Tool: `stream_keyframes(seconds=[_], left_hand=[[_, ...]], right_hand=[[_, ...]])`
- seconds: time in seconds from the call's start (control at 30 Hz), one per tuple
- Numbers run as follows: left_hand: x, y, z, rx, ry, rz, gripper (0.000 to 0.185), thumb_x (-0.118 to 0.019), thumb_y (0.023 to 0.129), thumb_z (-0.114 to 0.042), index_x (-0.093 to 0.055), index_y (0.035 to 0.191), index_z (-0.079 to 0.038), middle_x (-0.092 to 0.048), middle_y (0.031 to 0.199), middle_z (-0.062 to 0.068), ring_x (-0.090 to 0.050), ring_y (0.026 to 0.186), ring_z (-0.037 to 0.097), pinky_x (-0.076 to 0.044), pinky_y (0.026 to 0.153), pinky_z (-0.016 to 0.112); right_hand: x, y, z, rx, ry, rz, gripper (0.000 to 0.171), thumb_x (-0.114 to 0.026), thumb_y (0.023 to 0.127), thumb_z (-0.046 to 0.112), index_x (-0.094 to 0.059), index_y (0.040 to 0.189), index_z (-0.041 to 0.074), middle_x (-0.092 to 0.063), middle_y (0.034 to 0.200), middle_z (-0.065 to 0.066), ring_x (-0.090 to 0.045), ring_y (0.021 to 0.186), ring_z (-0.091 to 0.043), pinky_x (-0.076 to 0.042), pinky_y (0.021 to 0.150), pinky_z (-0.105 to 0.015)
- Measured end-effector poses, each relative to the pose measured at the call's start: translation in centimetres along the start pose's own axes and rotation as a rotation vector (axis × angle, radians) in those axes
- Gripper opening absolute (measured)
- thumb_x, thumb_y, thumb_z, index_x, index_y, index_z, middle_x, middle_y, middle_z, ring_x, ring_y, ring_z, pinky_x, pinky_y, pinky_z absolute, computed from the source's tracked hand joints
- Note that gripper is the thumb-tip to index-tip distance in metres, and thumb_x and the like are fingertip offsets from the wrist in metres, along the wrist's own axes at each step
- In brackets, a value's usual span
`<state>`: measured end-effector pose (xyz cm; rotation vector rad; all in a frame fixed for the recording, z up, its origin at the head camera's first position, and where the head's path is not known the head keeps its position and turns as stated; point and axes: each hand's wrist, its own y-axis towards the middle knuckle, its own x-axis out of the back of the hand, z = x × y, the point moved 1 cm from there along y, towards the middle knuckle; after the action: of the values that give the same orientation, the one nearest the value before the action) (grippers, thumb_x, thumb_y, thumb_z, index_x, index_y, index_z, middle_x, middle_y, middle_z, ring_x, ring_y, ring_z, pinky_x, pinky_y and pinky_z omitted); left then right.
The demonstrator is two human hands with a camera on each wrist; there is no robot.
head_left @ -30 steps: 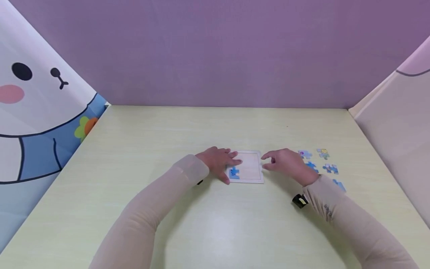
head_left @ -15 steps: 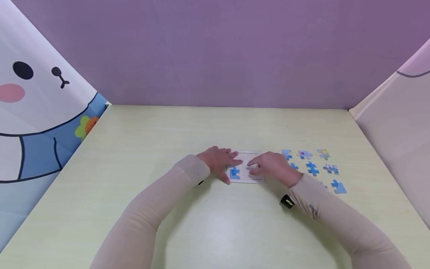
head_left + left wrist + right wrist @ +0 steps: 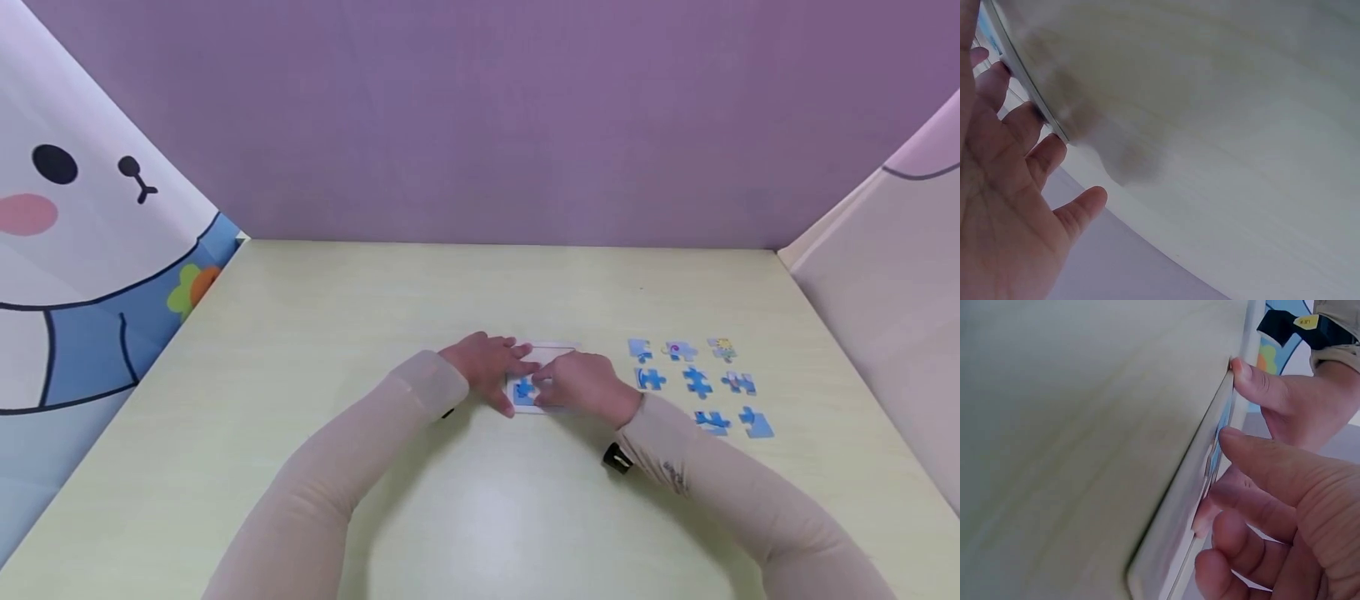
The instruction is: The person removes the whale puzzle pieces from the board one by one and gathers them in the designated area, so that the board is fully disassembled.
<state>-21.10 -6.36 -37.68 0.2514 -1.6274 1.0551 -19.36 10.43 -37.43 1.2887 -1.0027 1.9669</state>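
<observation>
Puzzle tray (image 3: 557, 350) mostly hidden under both hands; left hand (image 3: 491, 367) flat on its edge; right hand (image 3: 581, 383) fingers press blue piece (image 3: 523, 390); hold unclear.

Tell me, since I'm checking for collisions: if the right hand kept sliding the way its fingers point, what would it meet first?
Probably the left hand: the right hand points leftward across the white square puzzle tray, though depth is unclear.

Before you, a pale yellow-green table (image 3: 480, 517), a plain purple wall (image 3: 480, 117) at its far edge, to your left a cartoon bear panel (image 3: 75, 250) with a small flower (image 3: 187, 287), to your right a pale pink panel (image 3: 900, 275)
</observation>
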Motion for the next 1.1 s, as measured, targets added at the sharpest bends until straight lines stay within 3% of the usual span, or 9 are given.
stream_keyframes(seconds=[0.33, 0.6, 0.9, 1.1], left_hand=[[0.3, -0.3, -0.2, 0.011, -0.031, 0.003, 0.082, -0.064, 0.083, -0.059, -0.027, 0.151, -0.036, -0.017, 0.159, -0.006, -0.017, 0.145, 0.021, -0.023, 0.112, 0.049], [0.2, -0.2, -0.2, 0.016, -0.036, 0.01, 0.082, -0.064, 0.082, -0.06, -0.025, 0.151, -0.037, -0.016, 0.159, -0.006, -0.015, 0.145, 0.02, -0.023, 0.112, 0.047], [0.2, -0.2, -0.1, 0.02, -0.036, 0.0, 0.081, -0.065, 0.082, -0.06, -0.03, 0.15, -0.035, -0.017, 0.158, -0.007, -0.017, 0.145, 0.02, -0.025, 0.112, 0.045], [0.1, -0.1, -0.1, 0.032, -0.043, 0.015, 0.082, -0.064, 0.081, -0.061, -0.03, 0.151, -0.033, -0.016, 0.159, -0.007, -0.015, 0.145, 0.02, -0.022, 0.113, 0.047]], right_hand=[[-0.3, 0.5, 0.7, 0.035, -0.01, -0.027, 0.025, -0.076, 0.081, 0.032, -0.075, 0.101, 0.017, -0.067, 0.078, 0.002, -0.056, 0.066, -0.013, -0.047, 0.052, -0.032], [-0.2, 0.7, 1.2, 0.008, 0.001, -0.024, 0.025, -0.075, 0.08, 0.029, -0.076, 0.101, 0.015, -0.07, 0.086, -0.002, -0.056, 0.069, -0.015, -0.047, 0.053, -0.035], [-0.4, 0.8, 0.8, -0.022, 0.216, -0.017, 0.02, -0.074, 0.082, 0.018, -0.071, 0.099, 0.008, -0.07, 0.094, 0.0, -0.059, 0.08, -0.015, -0.047, 0.064, -0.032], [-0.5, 0.6, 0.6, -0.004, 0.334, -0.053, 0.008, -0.068, 0.088, 0.017, -0.066, 0.086, 0.009, -0.064, 0.08, 0.001, -0.055, 0.072, -0.016, -0.042, 0.061, -0.03]])
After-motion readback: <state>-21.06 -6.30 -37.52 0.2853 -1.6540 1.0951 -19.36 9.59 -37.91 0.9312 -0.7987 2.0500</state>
